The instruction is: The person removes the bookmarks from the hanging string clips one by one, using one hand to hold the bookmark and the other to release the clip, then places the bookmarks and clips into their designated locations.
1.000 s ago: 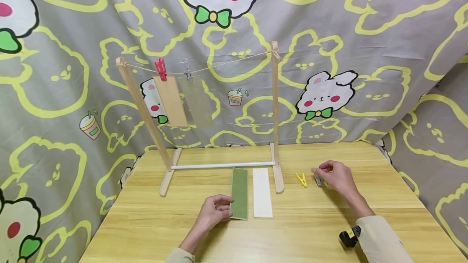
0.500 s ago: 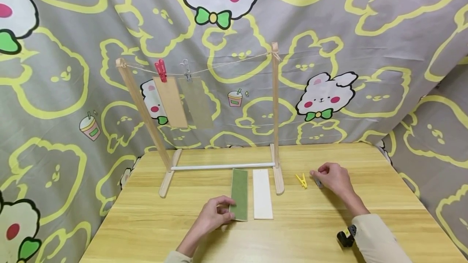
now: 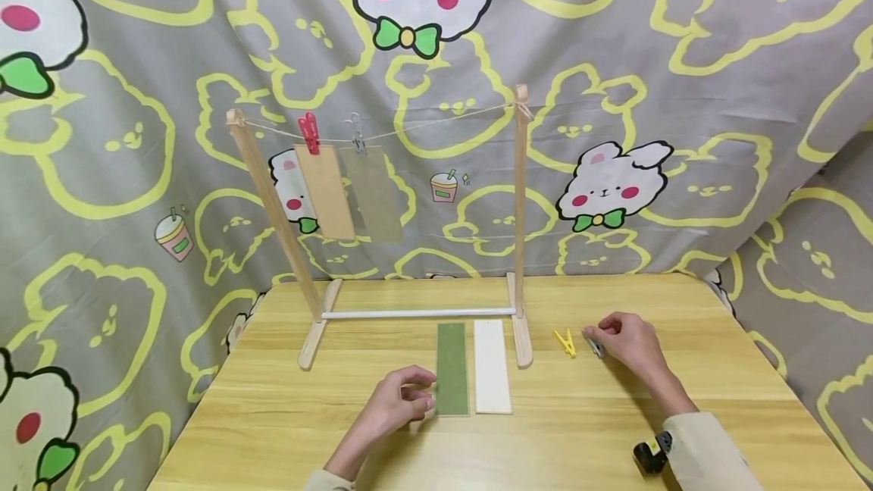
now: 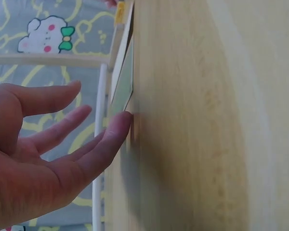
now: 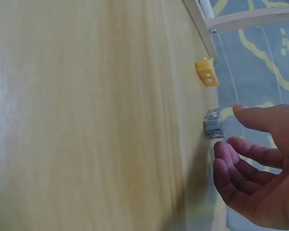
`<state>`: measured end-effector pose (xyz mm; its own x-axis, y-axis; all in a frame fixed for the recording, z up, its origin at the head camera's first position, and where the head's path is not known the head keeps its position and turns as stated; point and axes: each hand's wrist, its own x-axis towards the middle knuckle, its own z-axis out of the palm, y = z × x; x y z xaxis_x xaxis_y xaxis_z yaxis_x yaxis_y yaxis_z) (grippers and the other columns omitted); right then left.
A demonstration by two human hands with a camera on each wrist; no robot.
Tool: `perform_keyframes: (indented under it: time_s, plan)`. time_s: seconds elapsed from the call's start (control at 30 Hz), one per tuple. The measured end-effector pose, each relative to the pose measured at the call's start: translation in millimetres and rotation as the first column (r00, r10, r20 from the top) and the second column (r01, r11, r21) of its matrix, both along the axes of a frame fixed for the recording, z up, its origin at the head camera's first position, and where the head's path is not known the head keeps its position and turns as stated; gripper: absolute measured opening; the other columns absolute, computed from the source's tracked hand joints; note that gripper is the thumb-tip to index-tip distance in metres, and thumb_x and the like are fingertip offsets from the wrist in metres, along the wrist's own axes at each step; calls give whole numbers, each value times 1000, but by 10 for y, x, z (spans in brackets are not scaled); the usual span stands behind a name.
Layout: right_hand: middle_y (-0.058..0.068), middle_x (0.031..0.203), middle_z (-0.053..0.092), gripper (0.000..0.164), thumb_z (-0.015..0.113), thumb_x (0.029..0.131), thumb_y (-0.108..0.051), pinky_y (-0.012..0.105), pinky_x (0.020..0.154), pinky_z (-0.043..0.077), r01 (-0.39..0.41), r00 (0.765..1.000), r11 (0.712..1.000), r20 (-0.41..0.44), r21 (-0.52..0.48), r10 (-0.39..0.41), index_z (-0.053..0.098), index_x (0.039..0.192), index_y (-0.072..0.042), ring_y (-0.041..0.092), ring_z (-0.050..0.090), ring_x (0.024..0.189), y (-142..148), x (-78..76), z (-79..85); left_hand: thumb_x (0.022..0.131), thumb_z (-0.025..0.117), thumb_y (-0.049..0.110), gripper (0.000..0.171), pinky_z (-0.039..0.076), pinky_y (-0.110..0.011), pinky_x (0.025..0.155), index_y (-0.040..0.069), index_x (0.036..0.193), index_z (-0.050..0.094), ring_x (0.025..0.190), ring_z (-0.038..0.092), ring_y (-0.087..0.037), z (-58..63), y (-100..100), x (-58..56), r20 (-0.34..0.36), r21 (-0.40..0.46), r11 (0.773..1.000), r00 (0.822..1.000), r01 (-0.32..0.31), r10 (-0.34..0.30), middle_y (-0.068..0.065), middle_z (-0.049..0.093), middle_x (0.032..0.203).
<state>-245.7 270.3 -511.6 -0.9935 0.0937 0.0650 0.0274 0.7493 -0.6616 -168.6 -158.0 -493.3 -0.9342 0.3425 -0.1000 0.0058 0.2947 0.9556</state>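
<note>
Flat on the table in the head view lies a green rectangular card [image 3: 452, 370], with a white card [image 3: 492, 370] to its right. My left hand [image 3: 402, 401] is at the green card's left edge, fingers bent loosely and holding nothing. In the left wrist view one fingertip is close to the card's corner; whether they touch is unclear. My right hand [image 3: 629, 341] hovers beside a grey clothespin [image 3: 596, 347]. The right wrist view shows a gap between thumb and fingers, with the grey clothespin [image 5: 213, 124] beyond them. Left of it lies a yellow clothespin [image 3: 564, 342].
A wooden stand [image 3: 520, 203] with a string between its posts is behind the cards. From the string hang a tan card [image 3: 326, 195] on a red clothespin [image 3: 309, 133] and a grey-brown card [image 3: 375, 195] on a clear clip [image 3: 358, 135]. A patterned curtain [image 3: 477, 44] backs the table.
The green card has straightened slightly and now lies parallel to the white one; the left fingers have come off its surface. The right hand stays by the grey clothespin. The head view shifted slightly.
</note>
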Motion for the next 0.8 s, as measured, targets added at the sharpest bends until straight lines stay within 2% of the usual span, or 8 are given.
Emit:
perform_keyframes:
  time_s: [0.2, 0.33, 0.53, 0.8]
  plan:
    - [11, 89, 70, 39, 75, 94, -34, 35, 67, 51, 6, 1000, 1000, -20, -22, -7, 71, 102, 4, 26, 64, 81, 9, 56, 71, 91, 69, -3, 35, 62, -44, 81, -11, 124, 61, 102, 67, -36, 11, -24, -55, -22, -1, 1000, 999, 25, -25, -31, 62, 123]
    - [11, 91, 71, 38, 74, 95, -34, 36, 68, 52, -10, 998, 1000, -56, -21, 9, 71, 103, 3, 26, 65, 83, 4, 89, 102, 94, 68, 2, 33, 62, -46, 79, -11, 124, 61, 101, 67, -37, 30, -44, -108, -71, -23, 999, 997, 35, -37, -31, 62, 123]
    - [9, 94, 73, 35, 74, 95, -34, 36, 71, 52, 6, 997, 999, -78, -36, -9, 73, 106, -1, 27, 66, 88, 3, 128, 149, 97, 67, 5, 30, 61, -48, 79, -10, 123, 63, 102, 67, -40, 105, -67, -213, -136, -7, 1000, 991, 13, -13, -31, 63, 123]
    - [10, 99, 74, 33, 70, 98, -31, 40, 77, 55, -17, 994, 998, -111, -53, 11, 72, 111, -1, 30, 69, 94, -26, 191, 299, 96, 68, 3, 27, 60, -48, 85, -4, 122, 66, 107, 65, -39, 230, -61, -252, -154, -9, 1000, 988, -6, 5, -27, 63, 125]
